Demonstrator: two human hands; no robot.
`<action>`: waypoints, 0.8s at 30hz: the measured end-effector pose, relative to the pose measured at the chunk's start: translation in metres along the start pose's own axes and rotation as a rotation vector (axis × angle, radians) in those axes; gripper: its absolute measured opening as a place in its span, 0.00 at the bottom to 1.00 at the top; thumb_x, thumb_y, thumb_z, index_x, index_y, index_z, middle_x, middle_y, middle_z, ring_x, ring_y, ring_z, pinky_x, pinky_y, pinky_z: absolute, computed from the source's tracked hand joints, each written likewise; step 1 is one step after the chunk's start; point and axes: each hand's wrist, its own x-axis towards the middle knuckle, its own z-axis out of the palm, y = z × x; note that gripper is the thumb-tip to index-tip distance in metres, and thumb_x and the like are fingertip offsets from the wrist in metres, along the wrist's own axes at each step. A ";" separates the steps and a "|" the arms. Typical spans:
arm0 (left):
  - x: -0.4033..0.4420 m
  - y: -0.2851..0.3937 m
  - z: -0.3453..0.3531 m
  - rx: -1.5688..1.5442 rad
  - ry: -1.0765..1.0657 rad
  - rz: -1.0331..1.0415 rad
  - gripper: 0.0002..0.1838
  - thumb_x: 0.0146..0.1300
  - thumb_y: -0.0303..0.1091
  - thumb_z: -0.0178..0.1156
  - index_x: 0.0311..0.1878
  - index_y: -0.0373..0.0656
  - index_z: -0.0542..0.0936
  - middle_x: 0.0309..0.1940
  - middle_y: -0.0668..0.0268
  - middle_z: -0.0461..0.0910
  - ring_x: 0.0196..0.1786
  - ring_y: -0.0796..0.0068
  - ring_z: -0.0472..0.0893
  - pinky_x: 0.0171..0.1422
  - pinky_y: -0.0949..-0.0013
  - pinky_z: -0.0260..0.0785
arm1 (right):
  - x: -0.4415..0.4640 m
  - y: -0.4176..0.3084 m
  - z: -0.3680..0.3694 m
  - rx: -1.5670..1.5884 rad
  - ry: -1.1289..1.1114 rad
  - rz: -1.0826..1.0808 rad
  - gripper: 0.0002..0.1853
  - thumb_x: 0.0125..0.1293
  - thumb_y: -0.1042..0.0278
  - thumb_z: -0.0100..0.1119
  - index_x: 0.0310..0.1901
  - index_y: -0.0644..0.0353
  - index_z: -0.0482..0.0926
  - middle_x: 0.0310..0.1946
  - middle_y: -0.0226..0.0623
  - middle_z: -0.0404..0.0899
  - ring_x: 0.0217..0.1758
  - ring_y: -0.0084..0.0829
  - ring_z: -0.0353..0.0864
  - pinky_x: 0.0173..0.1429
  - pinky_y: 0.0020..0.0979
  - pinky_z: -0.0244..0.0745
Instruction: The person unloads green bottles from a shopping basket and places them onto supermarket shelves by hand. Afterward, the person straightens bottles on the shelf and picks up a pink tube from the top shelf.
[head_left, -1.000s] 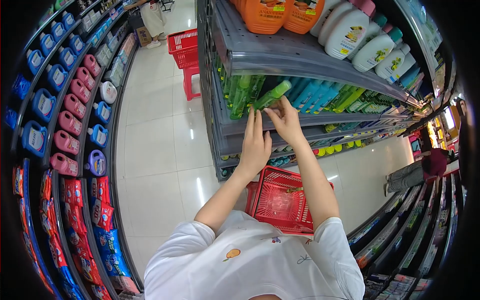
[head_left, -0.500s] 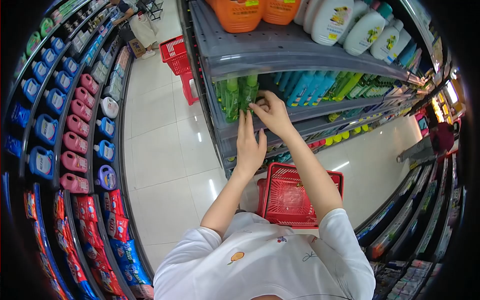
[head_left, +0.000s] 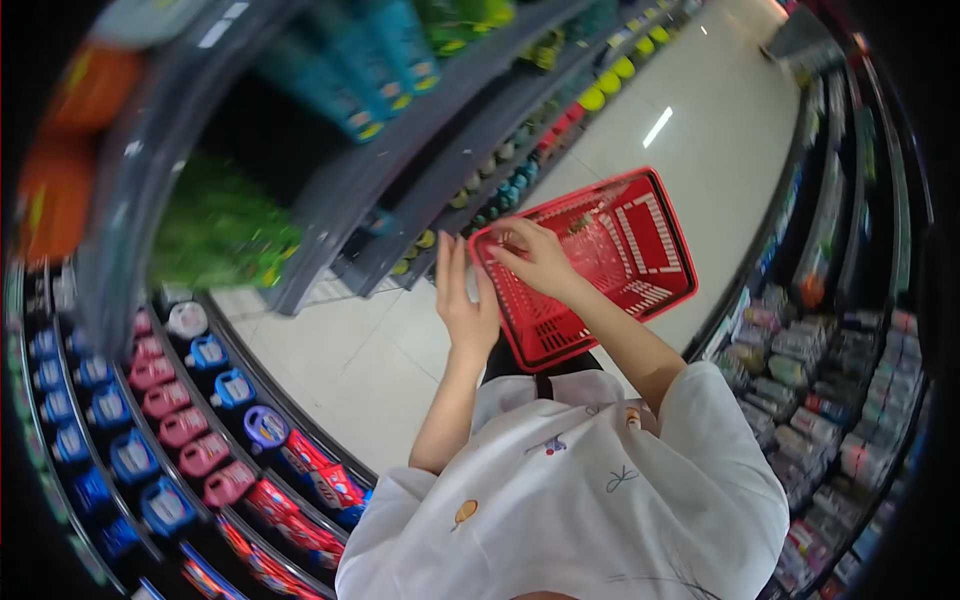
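Observation:
My left hand (head_left: 468, 305) is held up beside the left rim of a red basket (head_left: 670, 220), its fingers extended and holding nothing. Above the basket's left corner is my right hand (head_left: 535, 258), with its fingers curved and apart and nothing between them. Green bottles (head_left: 215, 235), blurred by motion, stand on the grey shelf (head_left: 385, 150) to the upper left of both hands. Blue bottles (head_left: 370, 75) are further along that shelf. A small greenish item (head_left: 580, 222) shows inside the basket.
Orange bottles (head_left: 60, 190) sit on the upper shelf at the far left. Pink jugs (head_left: 183, 427) and red packets (head_left: 300, 520) line the lower-left shelving. Packaged goods (head_left: 800, 350) fill the right-hand shelves. Pale floor tiles (head_left: 700, 120) run between the shelving.
The view has swung right and down toward the basket. My right hand has let go of the green bottle, now among the blurred others, and both hands have moved away from the shelf.

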 end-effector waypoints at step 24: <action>-0.070 -0.141 0.361 0.044 -0.704 -0.580 0.22 0.58 0.17 0.44 0.57 0.33 0.74 0.51 0.46 0.77 0.56 0.52 0.77 0.61 0.62 0.69 | -0.071 0.377 -0.071 -0.108 0.254 0.442 0.25 0.48 0.80 0.65 0.51 0.65 0.72 0.44 0.50 0.77 0.45 0.43 0.81 0.49 0.33 0.76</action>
